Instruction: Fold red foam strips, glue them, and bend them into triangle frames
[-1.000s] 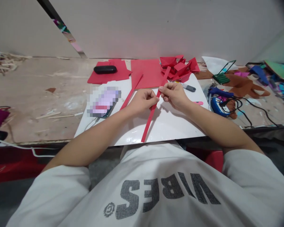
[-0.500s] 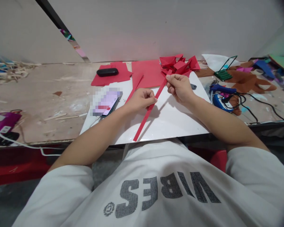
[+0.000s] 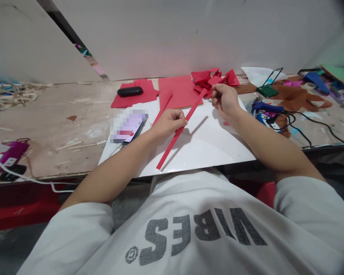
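Note:
A long, narrow red paper strip point(image 3: 169, 148) slants over a white board point(image 3: 218, 147). My left hand point(image 3: 172, 121) pinches it near its middle, closed on it from the left. The strip's upper end reaches toward a heap of folded red paper pieces point(image 3: 200, 76). My right hand point(image 3: 227, 101) is apart from the strip, beside the heap's front right edge, with fingers curled together. Whether anything small sits between those fingertips is hidden. Another red strip point(image 3: 164, 106) lies behind my left hand, partly covered by it.
Red paper sheets point(image 3: 176, 89) lie at the back, one stack under a black case point(image 3: 130, 91). A phone point(image 3: 133, 128) rests on the board's left. Blue glue gun point(image 3: 268, 107) with black cords lies right; a purple glue gun point(image 3: 15, 151) lies far left. A green wire stand point(image 3: 268, 90) sits back right.
My right hand has let go of the strip's upper end and moved slightly right and up toward the folded pieces. My left hand keeps its pinch; the strip has shifted slightly left.

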Motion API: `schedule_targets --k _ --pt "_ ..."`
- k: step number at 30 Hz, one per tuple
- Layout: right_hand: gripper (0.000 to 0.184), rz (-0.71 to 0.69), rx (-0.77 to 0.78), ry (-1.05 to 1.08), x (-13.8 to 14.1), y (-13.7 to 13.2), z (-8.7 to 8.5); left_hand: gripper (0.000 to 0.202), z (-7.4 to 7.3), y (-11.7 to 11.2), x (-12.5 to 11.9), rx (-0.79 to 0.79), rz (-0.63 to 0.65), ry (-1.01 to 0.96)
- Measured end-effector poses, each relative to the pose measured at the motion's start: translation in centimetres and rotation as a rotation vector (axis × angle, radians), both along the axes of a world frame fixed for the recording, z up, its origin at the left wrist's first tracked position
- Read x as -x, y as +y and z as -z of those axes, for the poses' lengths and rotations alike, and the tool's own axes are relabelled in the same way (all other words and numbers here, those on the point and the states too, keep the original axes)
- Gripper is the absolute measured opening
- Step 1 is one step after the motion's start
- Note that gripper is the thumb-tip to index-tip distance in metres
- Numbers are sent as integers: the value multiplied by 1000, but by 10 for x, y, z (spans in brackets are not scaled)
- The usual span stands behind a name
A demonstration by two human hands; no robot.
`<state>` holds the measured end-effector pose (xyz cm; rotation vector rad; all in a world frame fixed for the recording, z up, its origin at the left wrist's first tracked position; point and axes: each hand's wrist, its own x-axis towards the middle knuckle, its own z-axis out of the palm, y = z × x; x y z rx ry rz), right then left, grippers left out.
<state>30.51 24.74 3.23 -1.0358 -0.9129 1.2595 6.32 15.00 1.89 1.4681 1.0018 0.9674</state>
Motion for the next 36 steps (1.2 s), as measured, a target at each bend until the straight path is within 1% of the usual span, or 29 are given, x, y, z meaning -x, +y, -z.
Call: schedule_targets --k 2,5,8,12,13,16,18,20,23,28,31,33,36 --pt "31 -32 -29 -27 4 -6 0 25 2 2 1 -12 -14 -6" --pt "30 -74 -113 -91 10 -14 -1 25 5 3 2 -14 -28 1" --pt "31 -100 -166 -124 11 -17 0 24 6 4 3 -9 -33 15" --pt "43 -126 -161 -98 9 -16 2 25 7 4 2 -26 -32 6" --pt "43 -155 -147 -75 9 -16 2 24 6 4 2 -29 -35 7" --pt "36 -291 -119 -20 8 -18 3 22 2 1 0 -13 -41 23" --pt "39 -321 -143 -36 9 -19 4 22 -1 -1 -1 2 -35 32" --pt "43 -282 -176 -86 10 -19 7 24 -3 -2 -1 4 -10 41" --pt "44 -205 -203 -156 13 -17 9 24 -4 -2 -1 -5 33 68" --pt "49 -73 -191 -223 9 -4 10 22 -4 -1 -1 -21 21 104" --pt "57 4 -168 -218 1 6 9 24 -2 0 -1 -21 23 85" --pt "64 3 -166 -223 -3 9 9 24 0 0 -2 -12 14 65" --pt "70 -99 -152 -220 0 1 9 24 3 1 -2 -4 0 57"
